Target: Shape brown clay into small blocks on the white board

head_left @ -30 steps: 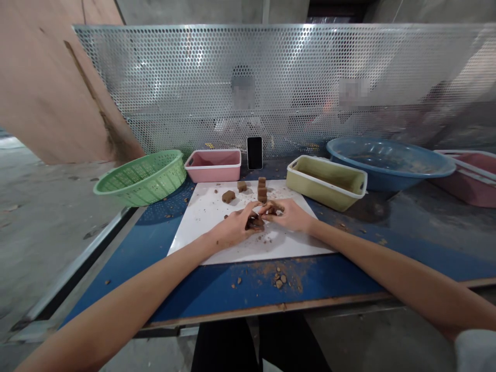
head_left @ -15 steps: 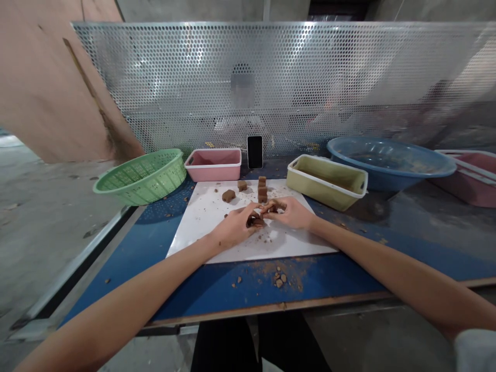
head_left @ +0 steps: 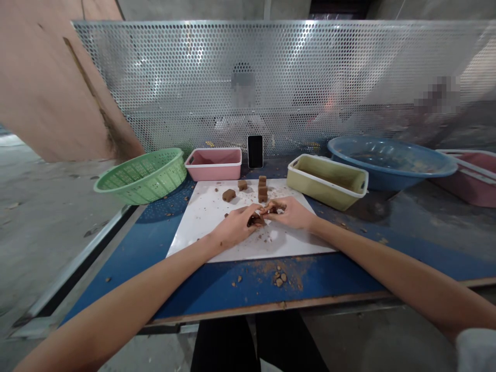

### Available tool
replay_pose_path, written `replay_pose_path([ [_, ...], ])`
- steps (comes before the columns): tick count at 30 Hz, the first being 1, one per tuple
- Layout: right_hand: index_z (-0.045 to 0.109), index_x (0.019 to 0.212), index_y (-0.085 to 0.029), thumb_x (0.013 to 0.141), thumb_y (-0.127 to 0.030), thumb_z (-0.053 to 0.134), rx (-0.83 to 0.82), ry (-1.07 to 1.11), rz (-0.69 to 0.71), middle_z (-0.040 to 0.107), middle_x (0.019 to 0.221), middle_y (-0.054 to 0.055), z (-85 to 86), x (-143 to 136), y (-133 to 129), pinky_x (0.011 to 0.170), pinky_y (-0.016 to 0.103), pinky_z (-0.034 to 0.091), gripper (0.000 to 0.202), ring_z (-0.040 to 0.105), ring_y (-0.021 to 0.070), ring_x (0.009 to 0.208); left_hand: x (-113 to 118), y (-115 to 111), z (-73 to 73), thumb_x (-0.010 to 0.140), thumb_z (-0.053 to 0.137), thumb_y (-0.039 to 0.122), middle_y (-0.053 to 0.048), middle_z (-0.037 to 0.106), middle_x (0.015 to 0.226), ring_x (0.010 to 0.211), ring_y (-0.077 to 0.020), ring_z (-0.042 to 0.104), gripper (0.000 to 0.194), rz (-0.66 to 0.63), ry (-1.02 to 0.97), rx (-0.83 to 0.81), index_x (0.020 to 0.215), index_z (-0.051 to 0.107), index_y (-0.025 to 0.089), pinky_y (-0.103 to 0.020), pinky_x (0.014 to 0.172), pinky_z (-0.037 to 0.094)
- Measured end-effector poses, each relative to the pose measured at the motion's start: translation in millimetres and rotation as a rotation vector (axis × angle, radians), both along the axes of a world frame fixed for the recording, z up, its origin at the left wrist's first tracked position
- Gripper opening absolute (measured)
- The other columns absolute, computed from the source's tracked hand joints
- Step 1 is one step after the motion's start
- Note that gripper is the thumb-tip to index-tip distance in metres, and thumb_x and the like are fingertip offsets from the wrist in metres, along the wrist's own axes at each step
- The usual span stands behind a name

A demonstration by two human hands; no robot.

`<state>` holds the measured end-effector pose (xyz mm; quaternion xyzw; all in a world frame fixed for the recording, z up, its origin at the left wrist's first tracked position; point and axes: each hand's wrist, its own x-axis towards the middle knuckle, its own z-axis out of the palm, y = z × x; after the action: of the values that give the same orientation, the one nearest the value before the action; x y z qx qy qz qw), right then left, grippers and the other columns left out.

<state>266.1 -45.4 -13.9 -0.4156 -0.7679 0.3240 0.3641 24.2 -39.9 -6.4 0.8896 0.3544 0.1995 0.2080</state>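
Note:
Over the white board [head_left: 217,248], my left hand [head_left: 240,225] and my right hand [head_left: 289,213] meet at the fingertips. Both are curled and closed around something brown, mostly hidden by the fingers. Brown smears mark the fingers. Just beyond my hands stands a short row of brown clay-like blocks [head_left: 262,190]. Left of it lie a small brown block [head_left: 242,185] and a larger brown piece [head_left: 229,195]. Brown crumbs dot the board around my hands.
Behind the board are a pink basket [head_left: 214,172], an upright phone [head_left: 255,152] and an olive basket [head_left: 325,187]. A green colander [head_left: 145,181] sits left, a blue basin [head_left: 391,168] right. Brown bits [head_left: 279,279] lie near the blue table's [head_left: 186,297] front edge.

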Motion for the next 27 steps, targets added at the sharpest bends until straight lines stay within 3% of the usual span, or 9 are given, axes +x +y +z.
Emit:
replay_pose_path([
  [6, 0.081, 0.094, -0.022, 0.088, -0.042, 0.076, 0.02, -0.022, 0.016, 0.082, 0.095, 0.006, 2.2, -1.2, -0.9, 0.085, 0.038, 0.058, 0.021, 0.074, 0.023, 0.087, -0.7, -1.6, 0.9, 0.098, 0.067, 0.036, -0.009, 0.078, 0.119, 0.111, -0.0295, 0.075, 0.036, 0.004, -0.004, -0.018, 0.131, 0.058, 0.025, -0.038, 0.091, 0.059],
  [12, 0.069, 0.118, -0.021, 0.091, -0.042, 0.074, 0.059, 0.028, 0.041, 0.08, 0.1, 0.007, 3.6, 4.8, -0.5, 0.086, 0.036, 0.058, 0.034, 0.075, 0.0225, 0.092, -0.2, -5.0, 5.1, 0.096, 0.068, 0.033, -0.007, 0.079, 0.114, 0.106, -0.0263, 0.075, 0.037, -0.004, -0.037, -0.029, 0.131, 0.059, 0.025, -0.036, 0.092, 0.058],
  [17, 0.069, 0.108, -0.021, 0.094, -0.041, 0.071, 0.079, -0.027, 0.026, 0.079, 0.096, 0.006, 7.0, 6.0, -0.6, 0.082, 0.034, 0.057, 0.025, 0.074, 0.021, 0.088, 1.3, -4.0, 4.5, 0.096, 0.067, 0.029, -0.007, 0.077, 0.111, 0.098, -0.0233, 0.074, 0.033, -0.028, -0.018, 0.035, 0.128, 0.063, 0.023, -0.035, 0.089, 0.058],
  [22, 0.074, 0.101, -0.02, 0.099, -0.043, 0.062, 0.176, -0.064, -0.024, 0.076, 0.089, 0.005, 14.2, 9.7, -6.0, 0.074, 0.031, 0.05, 0.026, 0.067, 0.0181, 0.077, 2.3, 0.5, -1.6, 0.097, 0.064, 0.025, -0.009, 0.076, 0.11, 0.1, -0.0242, 0.072, 0.02, -0.051, 0.012, 0.15, 0.115, 0.069, 0.021, -0.036, 0.092, 0.056],
  [27, 0.08, 0.099, -0.023, 0.108, -0.04, 0.043, 0.414, -0.18, 0.141, 0.071, 0.076, 0.005, 18.8, 15.7, -12.2, 0.075, 0.036, 0.047, 0.042, 0.061, 0.0195, 0.07, 2.1, 3.2, -6.0, 0.093, 0.069, 0.023, -0.007, 0.078, 0.11, 0.097, -0.0231, 0.074, 0.022, -0.025, -0.042, 0.125, 0.115, 0.071, 0.021, -0.034, 0.091, 0.056],
])
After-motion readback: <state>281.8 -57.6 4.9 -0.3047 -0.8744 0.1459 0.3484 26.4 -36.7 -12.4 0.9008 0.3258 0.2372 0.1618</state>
